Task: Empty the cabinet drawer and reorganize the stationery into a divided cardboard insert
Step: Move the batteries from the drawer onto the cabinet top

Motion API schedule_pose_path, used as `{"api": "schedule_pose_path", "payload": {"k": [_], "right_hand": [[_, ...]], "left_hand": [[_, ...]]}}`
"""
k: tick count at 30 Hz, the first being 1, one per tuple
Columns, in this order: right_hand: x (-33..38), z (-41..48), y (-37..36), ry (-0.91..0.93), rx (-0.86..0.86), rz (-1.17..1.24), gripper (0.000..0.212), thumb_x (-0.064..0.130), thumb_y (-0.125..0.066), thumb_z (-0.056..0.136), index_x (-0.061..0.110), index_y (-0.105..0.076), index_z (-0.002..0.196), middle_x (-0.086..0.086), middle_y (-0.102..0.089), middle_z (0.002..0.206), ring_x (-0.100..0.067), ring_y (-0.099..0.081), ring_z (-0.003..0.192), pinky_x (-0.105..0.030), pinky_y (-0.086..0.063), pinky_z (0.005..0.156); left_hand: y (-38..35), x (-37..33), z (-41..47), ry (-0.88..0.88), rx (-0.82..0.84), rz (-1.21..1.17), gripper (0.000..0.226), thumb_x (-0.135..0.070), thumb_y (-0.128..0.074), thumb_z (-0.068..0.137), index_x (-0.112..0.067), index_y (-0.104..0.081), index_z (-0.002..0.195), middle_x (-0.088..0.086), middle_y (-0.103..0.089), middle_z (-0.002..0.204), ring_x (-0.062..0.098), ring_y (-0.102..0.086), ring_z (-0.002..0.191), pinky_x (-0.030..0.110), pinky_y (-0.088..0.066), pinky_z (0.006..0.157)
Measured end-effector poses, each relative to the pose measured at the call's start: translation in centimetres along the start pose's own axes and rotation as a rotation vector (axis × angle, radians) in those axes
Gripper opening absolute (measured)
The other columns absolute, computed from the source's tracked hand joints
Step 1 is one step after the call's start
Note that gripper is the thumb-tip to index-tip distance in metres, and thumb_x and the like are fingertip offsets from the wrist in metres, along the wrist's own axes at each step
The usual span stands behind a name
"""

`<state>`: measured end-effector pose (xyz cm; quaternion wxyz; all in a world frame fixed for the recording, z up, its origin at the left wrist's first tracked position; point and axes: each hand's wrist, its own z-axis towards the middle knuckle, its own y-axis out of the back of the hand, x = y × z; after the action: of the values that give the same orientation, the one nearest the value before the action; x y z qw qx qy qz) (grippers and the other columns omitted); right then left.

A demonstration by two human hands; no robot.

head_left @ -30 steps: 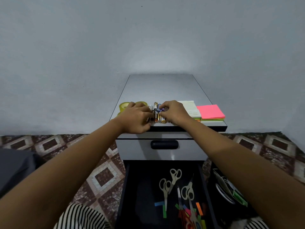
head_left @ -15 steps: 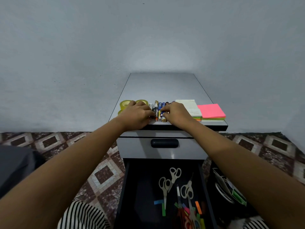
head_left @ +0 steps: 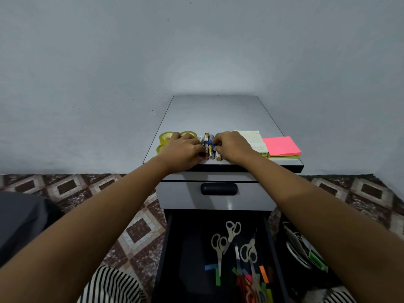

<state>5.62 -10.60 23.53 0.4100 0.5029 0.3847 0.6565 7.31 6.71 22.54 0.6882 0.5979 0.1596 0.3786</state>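
A row of batteries (head_left: pixel 210 147) lies side by side near the front edge of the grey cabinet top (head_left: pixel 218 114). My left hand (head_left: pixel 184 149) has its curled fingers against the row's left side. From the right, my right hand (head_left: pixel 232 146) pinches a blue-banded battery with its fingertips. Below, the black drawer (head_left: pixel 188 254) is pulled out; it holds three pairs of white-handled scissors (head_left: pixel 218 243) and several coloured sticky tabs (head_left: pixel 251 278). No cardboard insert is in view.
Yellow tape rolls (head_left: pixel 166 137) sit left of my left hand. A white pad (head_left: pixel 253 138) and a pink sticky-note stack (head_left: pixel 281 146) lie to the right. The upper drawer (head_left: pixel 251 200) is closed. A dark bag of items (head_left: pixel 301 252) stands on the patterned floor at right.
The batteries, bunched between both hands a second ago, now lie flat in a row. Both hands have stayed at its two sides.
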Motion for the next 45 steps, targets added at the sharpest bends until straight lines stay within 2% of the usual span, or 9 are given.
{"api": "schedule_pose_path", "payload": {"k": [7,13,18,22,25,30,34,38,45], "right_hand": [[-0.3,0.5,0.0,0.018,0.015,-0.052,0.028,0.012,-0.054,0.091,0.014,-0.067,0.116,-0.010,-0.066,0.116,-0.025,-0.059,0.101,-0.026,-0.043,0.079],[-0.5,0.9,-0.7,0.004,-0.032,-0.148,0.029,0.009,-0.050,0.091,0.015,-0.068,0.113,-0.012,-0.066,0.104,-0.028,-0.058,0.095,-0.028,-0.042,0.069],[-0.6,1.2,-0.7,0.002,-0.001,-0.253,0.042,0.003,-0.045,0.090,0.018,-0.060,0.126,-0.014,-0.057,0.117,-0.034,-0.051,0.108,-0.034,-0.042,0.077],[-0.4,1.6,-0.7,-0.024,0.042,-0.280,0.038,0.006,-0.047,0.090,0.014,-0.058,0.125,-0.014,-0.052,0.118,-0.033,-0.050,0.108,-0.035,-0.043,0.079],[-0.5,1.8,-0.6,-0.042,0.032,-0.218,0.036,0.004,-0.051,0.088,0.014,-0.063,0.120,-0.013,-0.057,0.115,-0.032,-0.054,0.102,-0.033,-0.045,0.077],[-0.6,1.5,0.2,-0.057,-0.032,-0.019,0.035,0.002,-0.050,0.088,0.011,-0.065,0.118,-0.013,-0.061,0.121,-0.029,-0.056,0.108,-0.031,-0.046,0.087],[-0.6,0.6,1.1,-0.073,-0.103,0.136,0.032,0.007,-0.047,0.092,0.008,-0.065,0.118,-0.011,-0.061,0.125,-0.024,-0.056,0.112,-0.029,-0.043,0.093],[-0.6,-1.0,1.7,-0.041,-0.160,0.218,0.025,0.013,-0.053,0.092,0.009,-0.069,0.111,-0.008,-0.067,0.114,-0.018,-0.061,0.099,-0.022,-0.044,0.082],[-0.1,-5.9,2.3,0.007,-0.178,0.288,0.021,0.018,-0.060,0.090,0.011,-0.071,0.106,-0.006,-0.070,0.105,-0.017,-0.062,0.095,-0.022,-0.044,0.082]], "left_hand": [[-0.3,0.1,0.0,-0.013,-0.007,0.012,0.039,-0.041,-0.044,0.095,-0.022,-0.056,0.127,-0.001,-0.057,0.128,0.023,-0.044,0.124,0.040,-0.031,0.094],[-0.5,0.1,-0.1,-0.019,-0.043,-0.003,0.037,-0.041,-0.046,0.094,-0.021,-0.060,0.123,0.001,-0.060,0.123,0.026,-0.047,0.121,0.041,-0.033,0.092],[-0.6,0.0,-0.1,-0.033,-0.072,-0.002,0.034,-0.039,-0.050,0.093,-0.019,-0.063,0.118,0.003,-0.063,0.119,0.028,-0.051,0.116,0.042,-0.036,0.089],[-0.6,0.0,0.0,-0.047,-0.102,-0.006,0.032,-0.036,-0.057,0.090,-0.016,-0.067,0.113,0.006,-0.066,0.113,0.031,-0.056,0.110,0.044,-0.039,0.085],[-0.6,0.0,0.0,-0.044,-0.108,-0.006,0.033,-0.038,-0.054,0.091,-0.018,-0.065,0.115,0.004,-0.065,0.117,0.029,-0.054,0.113,0.043,-0.038,0.087],[-0.6,-0.1,-0.1,-0.026,-0.120,-0.039,0.034,-0.037,-0.055,0.091,-0.017,-0.065,0.115,0.006,-0.065,0.117,0.030,-0.054,0.113,0.044,-0.038,0.087],[-0.5,-0.5,-0.1,0.070,-0.138,-0.130,0.035,-0.036,-0.049,0.093,-0.020,-0.061,0.121,0.003,-0.059,0.125,0.027,-0.048,0.119,0.041,-0.034,0.091],[0.0,-1.1,-0.1,0.087,-0.241,-0.324,0.032,-0.027,-0.050,0.089,-0.010,-0.067,0.110,0.013,-0.066,0.105,0.032,-0.060,0.097,0.039,-0.048,0.079],[1.4,-3.8,-0.8,0.102,-0.371,-0.567,0.026,-0.020,-0.058,0.087,-0.007,-0.067,0.107,0.011,-0.065,0.096,0.024,-0.060,0.086,0.034,-0.049,0.071]]}}
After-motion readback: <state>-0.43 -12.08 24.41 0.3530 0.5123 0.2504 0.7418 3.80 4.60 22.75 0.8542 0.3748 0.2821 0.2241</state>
